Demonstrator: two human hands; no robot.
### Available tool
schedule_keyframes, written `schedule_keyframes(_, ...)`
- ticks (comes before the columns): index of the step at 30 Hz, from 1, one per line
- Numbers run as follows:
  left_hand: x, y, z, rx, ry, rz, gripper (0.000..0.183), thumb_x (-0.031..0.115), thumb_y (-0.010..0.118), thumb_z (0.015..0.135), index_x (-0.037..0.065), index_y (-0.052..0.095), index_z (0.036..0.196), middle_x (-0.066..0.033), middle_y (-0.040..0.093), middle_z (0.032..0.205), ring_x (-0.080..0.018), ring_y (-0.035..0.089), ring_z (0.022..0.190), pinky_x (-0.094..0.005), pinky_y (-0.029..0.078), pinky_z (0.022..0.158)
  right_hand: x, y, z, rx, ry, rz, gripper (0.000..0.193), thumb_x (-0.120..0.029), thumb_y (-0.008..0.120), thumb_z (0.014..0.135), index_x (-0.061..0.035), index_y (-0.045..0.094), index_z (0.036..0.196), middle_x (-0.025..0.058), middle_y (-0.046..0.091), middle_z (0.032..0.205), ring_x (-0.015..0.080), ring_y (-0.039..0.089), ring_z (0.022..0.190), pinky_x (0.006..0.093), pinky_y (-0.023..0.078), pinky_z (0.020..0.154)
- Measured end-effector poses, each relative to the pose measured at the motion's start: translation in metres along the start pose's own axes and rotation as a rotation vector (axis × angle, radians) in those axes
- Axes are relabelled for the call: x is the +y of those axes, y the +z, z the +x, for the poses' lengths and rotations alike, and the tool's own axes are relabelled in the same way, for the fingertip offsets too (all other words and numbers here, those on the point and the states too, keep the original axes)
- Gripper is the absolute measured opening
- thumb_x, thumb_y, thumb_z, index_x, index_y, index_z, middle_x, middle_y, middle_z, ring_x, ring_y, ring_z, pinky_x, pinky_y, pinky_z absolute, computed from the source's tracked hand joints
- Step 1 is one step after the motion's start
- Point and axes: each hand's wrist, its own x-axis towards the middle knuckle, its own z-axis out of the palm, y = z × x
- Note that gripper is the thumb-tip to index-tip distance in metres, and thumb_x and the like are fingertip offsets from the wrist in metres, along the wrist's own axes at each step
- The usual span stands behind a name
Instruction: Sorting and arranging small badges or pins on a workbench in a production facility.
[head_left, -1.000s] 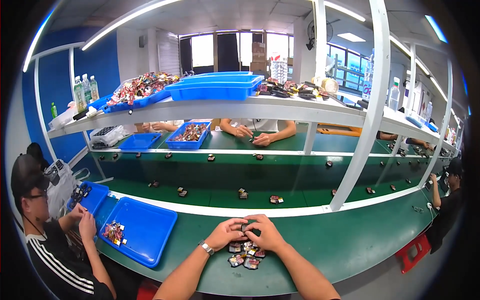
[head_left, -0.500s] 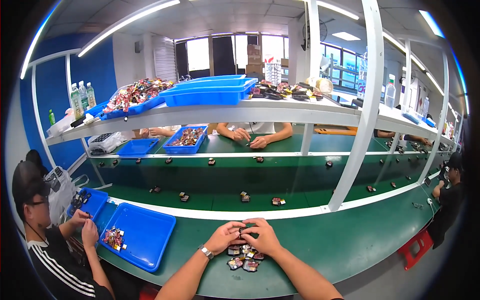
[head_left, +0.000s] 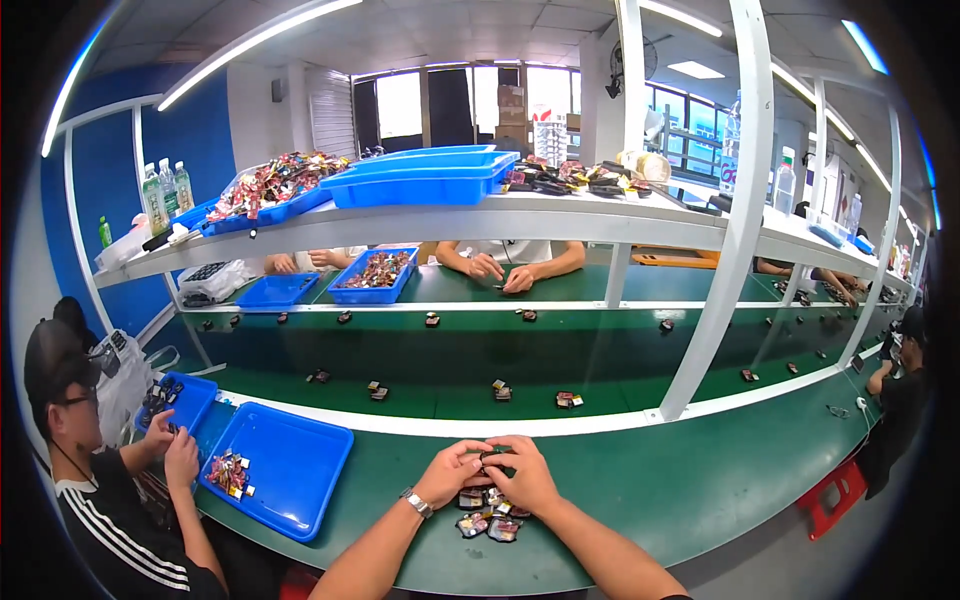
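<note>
My left hand (head_left: 452, 478), with a watch (head_left: 416, 502) on its wrist, and my right hand (head_left: 526, 480) meet above the green bench. Their fingertips are closed together on a small black part (head_left: 489, 464), mostly hidden by the fingers. Just below my hands lies a pile of small flat black pieces (head_left: 489, 524) with white, yellow and reddish faces. The hands cover the pile's far side. What kind of part these are cannot be made out.
Beyond a white rail, a green conveyor belt (head_left: 440, 360) carries spaced similar pieces. A blue tray (head_left: 325, 452) with a small heap stands left, beside a seated co-worker (head_left: 120, 500). A slanted white post (head_left: 715, 260) rises on the right, supporting a loaded shelf (head_left: 420, 222).
The pieces on the conveyor have shifted slightly to the right. My hands stay nearly in place, still closed on the small black part.
</note>
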Motion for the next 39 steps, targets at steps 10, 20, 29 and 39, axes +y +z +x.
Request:
schedule_keyframes(10, 0.002, -0.001, -0.003, 0.015, 0.052, -0.062, 0.026, 0.002, 0.048, 0.098, 0.000, 0.048, 0.124, -0.0141, 0.056, 0.125, -0.0215, 0.059, 0.112, -0.0351, 0.054, 0.095, -0.004, -0.002, 0.002, 0.050, -0.084, -0.051, 0.020, -0.006, 0.071, 0.074, -0.0091, 0.072, 0.093, 0.0082, 0.061, 0.118, 0.0287, 0.055, 0.111, 0.0390, 0.049, 0.093)
schedule_keyframes(20, -0.003, 0.004, -0.002, 0.099, 0.102, -0.003, 0.028, 0.002, 0.048, 0.097, -0.001, 0.048, 0.125, -0.0157, 0.061, 0.118, -0.0212, 0.062, 0.108, -0.0334, 0.054, 0.094, -0.004, 0.006, 0.001, 0.051, 0.008, 0.091, 0.020, -0.005, 0.068, 0.075, -0.0091, 0.072, 0.094, 0.0079, 0.061, 0.120, 0.0281, 0.054, 0.114, 0.0384, 0.047, 0.096)
schedule_keyframes(29, -0.001, 0.007, 0.001, 0.090, 0.120, -0.054, 0.028, 0.002, 0.044, 0.099, -0.002, 0.045, 0.126, -0.0170, 0.059, 0.121, -0.0220, 0.061, 0.110, -0.0347, 0.053, 0.096, -0.007, 0.003, 0.009, 0.142, -0.132, -0.061, 0.019, -0.004, 0.071, 0.076, -0.0065, 0.069, 0.094, 0.0091, 0.061, 0.110, 0.0277, 0.058, 0.103, 0.0363, 0.051, 0.084)
schedule_keyframes(39, -0.001, 0.006, 0.000, 0.132, 0.065, -0.047, 0.028, 0.003, 0.044, 0.099, 0.000, 0.046, 0.127, -0.0141, 0.060, 0.119, -0.0192, 0.062, 0.108, -0.0316, 0.054, 0.093, -0.007, 0.006, 0.007, 0.190, -0.181, -0.121, 0.016, -0.004, 0.071, 0.075, -0.0071, 0.069, 0.091, 0.0050, 0.062, 0.095, 0.0233, 0.062, 0.089, 0.0339, 0.054, 0.073)
